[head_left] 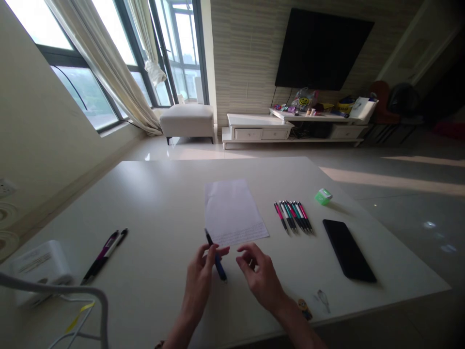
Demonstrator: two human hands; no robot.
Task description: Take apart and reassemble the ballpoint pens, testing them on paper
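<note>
Near the front of the white table, my left hand (202, 266) grips a blue and black pen (219, 268) between thumb and fingers. The pen slants, one end toward the sheet of paper (232, 206) and the other toward me. My right hand (258, 274) hovers just to the right of it, thumb and fingers curled but apart, with nothing visible between them. Several lines of small writing run along the paper's near edge. Right of the paper, several pens (293, 216) in pink, white and green with black grips lie side by side in a row.
A black phone (348, 249) and a small green box (323, 197) lie to the right. Two pens (105, 254), a white device (41, 269) and a grey cable (72, 287) occupy the left. A Minion figure (304, 309) and a clear small item (322, 300) rest by the near edge.
</note>
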